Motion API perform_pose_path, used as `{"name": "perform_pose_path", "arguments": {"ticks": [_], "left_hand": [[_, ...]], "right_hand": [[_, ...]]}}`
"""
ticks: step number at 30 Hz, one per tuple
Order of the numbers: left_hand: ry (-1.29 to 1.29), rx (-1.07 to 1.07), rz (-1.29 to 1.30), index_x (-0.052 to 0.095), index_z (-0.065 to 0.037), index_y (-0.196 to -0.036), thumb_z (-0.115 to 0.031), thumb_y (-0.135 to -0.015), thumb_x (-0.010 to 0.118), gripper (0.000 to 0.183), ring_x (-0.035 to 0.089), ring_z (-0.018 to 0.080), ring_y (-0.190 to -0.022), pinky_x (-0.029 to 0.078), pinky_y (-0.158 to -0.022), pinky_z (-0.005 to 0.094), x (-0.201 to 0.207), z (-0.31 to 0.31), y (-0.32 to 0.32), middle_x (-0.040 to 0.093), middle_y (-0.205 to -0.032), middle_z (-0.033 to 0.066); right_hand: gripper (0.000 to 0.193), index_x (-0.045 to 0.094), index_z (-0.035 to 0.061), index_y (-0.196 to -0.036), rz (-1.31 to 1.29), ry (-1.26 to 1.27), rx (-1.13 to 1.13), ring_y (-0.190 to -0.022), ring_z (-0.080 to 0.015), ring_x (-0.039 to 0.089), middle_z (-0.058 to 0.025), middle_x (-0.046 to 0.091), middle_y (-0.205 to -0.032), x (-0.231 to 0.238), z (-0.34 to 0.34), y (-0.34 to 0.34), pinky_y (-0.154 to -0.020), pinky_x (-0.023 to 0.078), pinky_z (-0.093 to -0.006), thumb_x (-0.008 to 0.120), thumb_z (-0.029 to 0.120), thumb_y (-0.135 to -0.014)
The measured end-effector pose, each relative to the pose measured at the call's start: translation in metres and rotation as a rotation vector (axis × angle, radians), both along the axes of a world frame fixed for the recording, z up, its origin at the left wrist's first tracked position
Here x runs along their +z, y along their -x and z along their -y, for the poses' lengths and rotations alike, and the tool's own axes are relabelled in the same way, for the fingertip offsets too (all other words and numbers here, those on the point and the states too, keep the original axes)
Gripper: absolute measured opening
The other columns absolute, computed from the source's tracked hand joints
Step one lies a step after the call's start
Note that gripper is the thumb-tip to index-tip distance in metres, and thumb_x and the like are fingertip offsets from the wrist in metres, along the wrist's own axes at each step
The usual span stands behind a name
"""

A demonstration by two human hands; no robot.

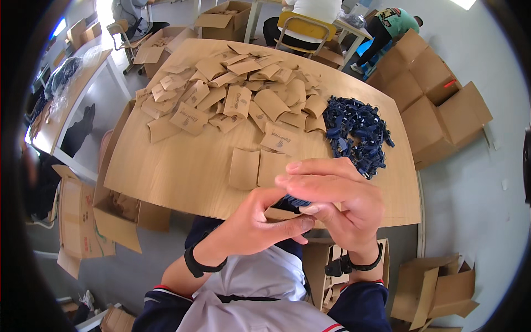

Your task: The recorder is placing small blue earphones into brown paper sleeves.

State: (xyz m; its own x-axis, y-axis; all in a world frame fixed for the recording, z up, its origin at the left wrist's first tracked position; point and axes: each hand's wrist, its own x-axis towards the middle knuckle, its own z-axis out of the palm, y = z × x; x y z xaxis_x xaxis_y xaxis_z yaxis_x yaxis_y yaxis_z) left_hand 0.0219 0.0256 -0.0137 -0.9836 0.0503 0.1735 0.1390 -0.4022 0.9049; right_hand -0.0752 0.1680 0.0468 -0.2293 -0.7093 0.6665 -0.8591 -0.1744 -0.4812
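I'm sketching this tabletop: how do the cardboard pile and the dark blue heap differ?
Color: the cardboard pile is light brown, the dark blue heap navy. Spread: the cardboard pile is wider; the dark blue heap is compact. Pieces: the cardboard pile shows broad packets; the dark blue heap looks tangled. Both lie on the table.

Dark lettering (237,100) (with a small emblem (280,144)) marks several brown pillow boxes (189,118), and coloured print (88,242) a carton (74,221).

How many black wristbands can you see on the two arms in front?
2: one black band on the left wrist, another on the right wrist. Sleeves could hide more.
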Motion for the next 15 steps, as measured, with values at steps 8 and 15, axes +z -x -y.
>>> {"name": "perform_pose_path", "arguments": {"ticks": [8,15], "left_hand": [[-0.058,-0.216,0.220,0.060,0.002,-0.116,-0.020,-0.091,0.069,0.034,0.070,0.0156,-0.068,0.056,-0.062,0.0255,-0.031,0.015,0.001,0.067,-0.093,0.0087],[0.067,-0.238,0.124,0.063,0.000,-0.112,-0.016,-0.089,0.069,0.028,0.070,0.0154,-0.071,0.057,-0.058,0.0261,-0.038,0.018,0.009,0.069,-0.095,0.0073]], "right_hand": [[0.031,0.071,0.0068,-0.104,-0.134,-0.214,-0.161,-0.109,-0.0297,0.063,-0.0113,0.067,-0.117,-0.023,0.000,-0.005,-0.085,0.047,-0.0377,0.074,0.003,-0.074],[0.031,0.072,0.0063,-0.104,0.118,-0.232,-0.165,-0.076,-0.0248,0.058,-0.0078,0.064,-0.090,-0.039,-0.010,-0.008,-0.067,0.047,-0.0332,0.074,0.000,-0.074]]}}
